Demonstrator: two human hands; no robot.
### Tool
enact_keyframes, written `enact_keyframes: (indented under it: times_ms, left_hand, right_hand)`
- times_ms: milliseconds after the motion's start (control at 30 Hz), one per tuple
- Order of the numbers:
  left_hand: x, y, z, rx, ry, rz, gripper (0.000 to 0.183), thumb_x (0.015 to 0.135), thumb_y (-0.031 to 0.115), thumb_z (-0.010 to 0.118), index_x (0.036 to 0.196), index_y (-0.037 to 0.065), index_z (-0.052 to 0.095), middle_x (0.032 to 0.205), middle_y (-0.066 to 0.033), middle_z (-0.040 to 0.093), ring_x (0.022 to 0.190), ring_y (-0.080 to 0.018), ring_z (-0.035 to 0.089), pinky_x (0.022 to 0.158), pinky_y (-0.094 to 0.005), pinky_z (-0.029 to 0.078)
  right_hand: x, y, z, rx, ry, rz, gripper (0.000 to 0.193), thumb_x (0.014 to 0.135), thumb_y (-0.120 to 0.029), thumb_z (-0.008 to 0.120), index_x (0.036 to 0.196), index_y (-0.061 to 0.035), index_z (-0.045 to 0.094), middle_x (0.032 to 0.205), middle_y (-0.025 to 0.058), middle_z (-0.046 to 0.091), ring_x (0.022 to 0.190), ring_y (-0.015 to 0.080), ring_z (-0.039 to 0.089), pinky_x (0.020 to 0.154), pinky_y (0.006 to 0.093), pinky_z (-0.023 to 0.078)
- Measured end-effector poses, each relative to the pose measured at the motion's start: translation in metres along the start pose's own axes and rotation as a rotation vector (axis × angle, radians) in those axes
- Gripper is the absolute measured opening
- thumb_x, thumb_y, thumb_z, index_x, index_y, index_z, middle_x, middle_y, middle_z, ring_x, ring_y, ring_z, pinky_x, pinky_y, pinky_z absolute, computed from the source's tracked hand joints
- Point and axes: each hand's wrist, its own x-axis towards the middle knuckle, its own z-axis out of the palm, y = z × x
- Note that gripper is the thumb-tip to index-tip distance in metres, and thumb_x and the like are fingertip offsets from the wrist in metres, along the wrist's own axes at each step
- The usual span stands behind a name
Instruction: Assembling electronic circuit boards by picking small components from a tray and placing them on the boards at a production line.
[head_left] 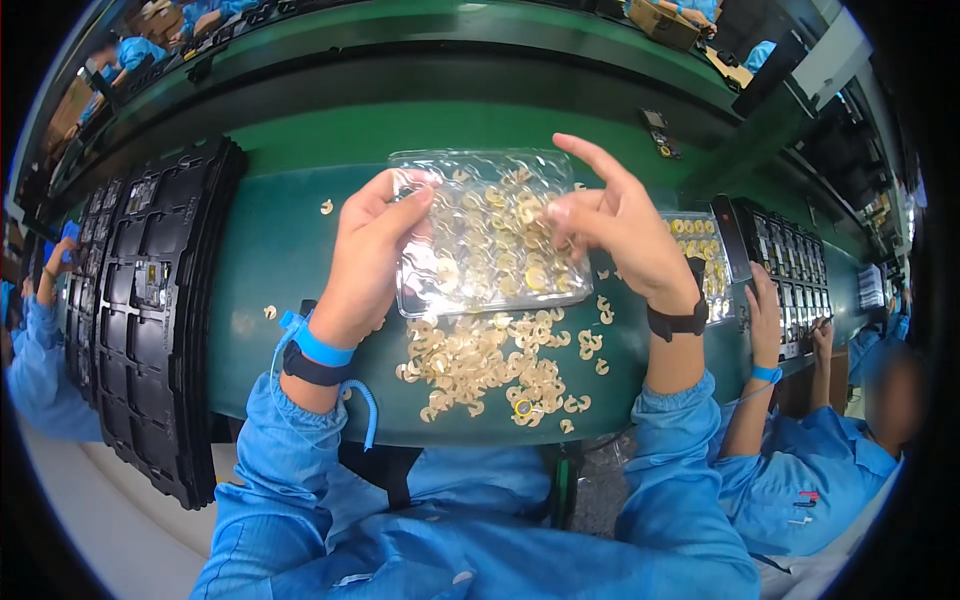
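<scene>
A clear plastic tray (425,285) with wavy moulded pockets is held tilted over the bench, with small cream and yellow pieces inside. Its left edge is gripped by my left hand (375,230), thumb on top. Over the tray's right side is my right hand (625,235). Its index finger stretches up and away from the thumb; the thumb and the lower fingertips, near the pieces, are blurred. No held piece can be made out there. Below the tray lies a loose pile of cream C-shaped pieces (480,360), and a yellow ring (523,408) sits at its near edge.
Black compartment trays (165,300) are stacked at left. To the right are another clear tray of yellow rings (700,245) and black trays with parts (790,260), where a co-worker's hand (765,310) is. A small dark part (660,135) lies farther back.
</scene>
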Motion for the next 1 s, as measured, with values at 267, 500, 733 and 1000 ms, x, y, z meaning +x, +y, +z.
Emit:
enact_keyframes:
  times_ms: [267, 500, 733, 1000]
  left_hand:
    - [-0.002, 0.0, -0.007, 0.007, 0.029, 0.013, 0.023, 0.108, 0.016, 0.061, 0.125, 0.001, 0.064, 0.081, 0.0004, 0.062, 0.066, -0.0042, 0.058, 0.046, -0.024, 0.041]
    - [-0.014, 0.018, 0.015, 0.055, -0.009, -0.118, 0.054, 0.101, 0.007, 0.069, 0.146, 0.0, 0.041, 0.092, -0.0119, 0.07, 0.08, -0.0183, 0.074, 0.053, -0.0303, 0.061]
    - [-0.012, 0.004, 0.014, 0.05, -0.097, -0.031, 0.062, 0.098, -0.004, 0.066, 0.149, -0.002, 0.031, 0.102, -0.0291, 0.075, 0.069, -0.022, 0.074, 0.057, -0.0327, 0.065]
    - [-0.016, 0.002, 0.021, 0.002, -0.038, -0.018, 0.066, 0.097, -0.002, 0.066, 0.152, -0.004, 0.031, 0.104, -0.0299, 0.073, 0.075, -0.027, 0.076, 0.056, -0.037, 0.067]
  right_hand:
    - [-0.013, -0.01, 0.014, -0.009, -0.076, 0.042, 0.104, 0.088, 0.005, 0.079, 0.171, -0.0135, 0.018, 0.094, 0.0128, 0.073, 0.071, 0.0139, 0.071, 0.06, 0.0271, 0.058]
    - [-0.017, -0.01, 0.012, -0.051, -0.091, 0.052, 0.107, 0.088, 0.009, 0.076, 0.172, -0.017, 0.016, 0.089, 0.0075, 0.067, 0.069, 0.0126, 0.069, 0.059, 0.0268, 0.054]
    - [-0.018, 0.003, 0.023, -0.242, 0.02, -0.038, 0.104, 0.084, 0.003, 0.076, 0.171, -0.0144, 0.022, 0.098, 0.0109, 0.063, 0.073, 0.0113, 0.064, 0.066, 0.0289, 0.054]
    - [-0.023, -0.014, 0.045, -0.563, 0.13, -0.128, 0.098, 0.083, 0.005, 0.069, 0.169, -0.0154, 0.027, 0.095, 0.015, 0.064, 0.074, 0.0247, 0.066, 0.074, 0.0386, 0.056]
